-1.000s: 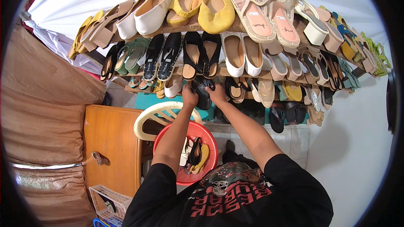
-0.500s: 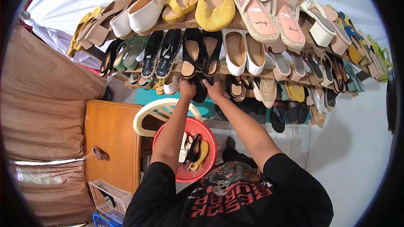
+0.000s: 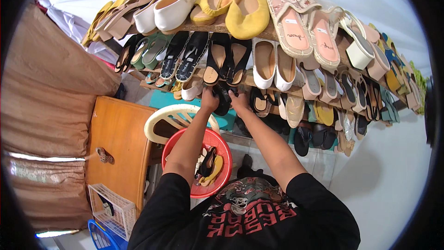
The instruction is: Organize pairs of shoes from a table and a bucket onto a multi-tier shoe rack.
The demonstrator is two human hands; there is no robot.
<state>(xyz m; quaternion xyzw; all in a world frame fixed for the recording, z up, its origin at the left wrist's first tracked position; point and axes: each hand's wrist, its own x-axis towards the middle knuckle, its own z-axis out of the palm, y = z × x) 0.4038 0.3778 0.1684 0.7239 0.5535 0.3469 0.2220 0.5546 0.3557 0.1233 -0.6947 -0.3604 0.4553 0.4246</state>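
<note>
Both my arms reach forward to the lower shelf of a wooden shoe rack. There my left hand closes on the left side of a pair of dark black shoes. My right hand grips the same pair from the right, its thumb toward the middle. The shoes are partly covered by my fingers and the shelf above, so their exact style is unclear. Directly above stand black slingback flats with tan insoles. A white shoe sits left of my left hand, and black sandals lie right of my right hand.
Above, the upper shelf carries yellow, white and pink shoes. Beneath my left forearm, a red basin with several shoes rests by a cream plastic chair. On the left are a wooden cabinet, a white crate and a brown curtain.
The view has shifted and tilted slightly, so the rack sits a little lower and to the right. Both hands stay at the black shoes; the right hand's grip has shifted slightly.
</note>
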